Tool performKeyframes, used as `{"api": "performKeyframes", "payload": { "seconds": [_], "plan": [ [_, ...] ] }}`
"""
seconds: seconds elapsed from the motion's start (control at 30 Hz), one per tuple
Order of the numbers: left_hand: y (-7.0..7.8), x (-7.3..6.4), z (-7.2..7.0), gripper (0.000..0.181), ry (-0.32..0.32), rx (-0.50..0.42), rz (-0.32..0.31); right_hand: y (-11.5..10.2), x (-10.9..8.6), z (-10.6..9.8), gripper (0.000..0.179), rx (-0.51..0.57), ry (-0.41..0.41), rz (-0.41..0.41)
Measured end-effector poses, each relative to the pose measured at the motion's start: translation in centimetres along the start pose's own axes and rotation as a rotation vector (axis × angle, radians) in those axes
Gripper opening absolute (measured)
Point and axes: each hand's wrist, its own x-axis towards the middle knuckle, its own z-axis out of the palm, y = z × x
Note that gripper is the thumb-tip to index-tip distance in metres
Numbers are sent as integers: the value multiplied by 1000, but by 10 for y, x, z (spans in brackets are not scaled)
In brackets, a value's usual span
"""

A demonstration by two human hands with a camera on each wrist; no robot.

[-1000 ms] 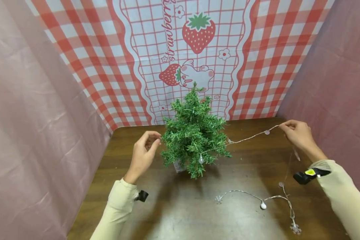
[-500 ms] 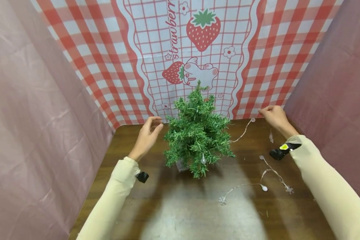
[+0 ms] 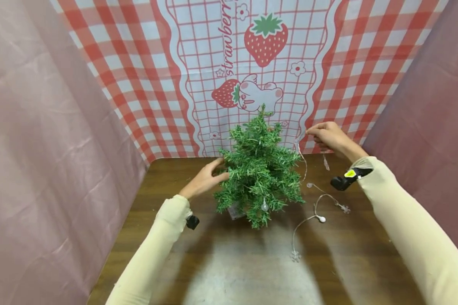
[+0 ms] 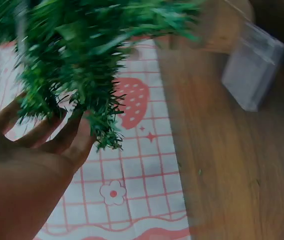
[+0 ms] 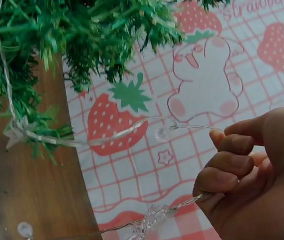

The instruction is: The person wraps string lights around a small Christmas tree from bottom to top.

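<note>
A small green artificial Christmas tree [image 3: 257,173] stands at the back of the wooden table. At its left side, my left hand [image 3: 205,181] reaches into the branches with fingers spread; in the left wrist view those fingers [image 4: 39,132] lie behind the needles. My right hand [image 3: 331,137], raised to the right of the tree, pinches a string light [image 5: 82,144] between thumb and forefinger. The wire also runs through the curled fingers, below which a clear charm [image 5: 154,220] hangs. One stretch crosses the branches, with a star charm [image 5: 18,134] and a clear bulb [image 3: 265,205].
The string's loose end, with a white bulb [image 3: 321,219] and a snowflake charm [image 3: 295,256], lies on the table [image 3: 168,186] right of the tree. A grey block [image 4: 251,70] sits by the tree's foot. Red checked strawberry cloth [image 3: 221,55] hangs behind, pink curtains [image 3: 53,148] at the sides.
My right hand has moved left and back toward the tree with the wire, dragging the loose end closer. The left hand has gone from beside the tree into its left branches.
</note>
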Motion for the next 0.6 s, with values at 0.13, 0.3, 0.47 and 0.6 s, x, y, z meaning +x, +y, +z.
{"api": "performKeyframes", "payload": {
  "seconds": [0.13, 0.3, 0.47, 0.6],
  "plan": [
    [-5, 1, 17, 55, 51, 180, 97, -6, -4, 2, 39, -44, -32, -38],
    [-5, -3, 36, 53, 99, 230, 159, -13, -7, 4, 41, -75, -46, -77],
    [2, -9, 47, 56, 99, 255, 177, -20, -9, 5, 43, -91, -42, -106],
    [8, -14, 36, 53, 114, 157, 166, -30, -11, 9, 42, -203, -3, -171]
  ]
}}
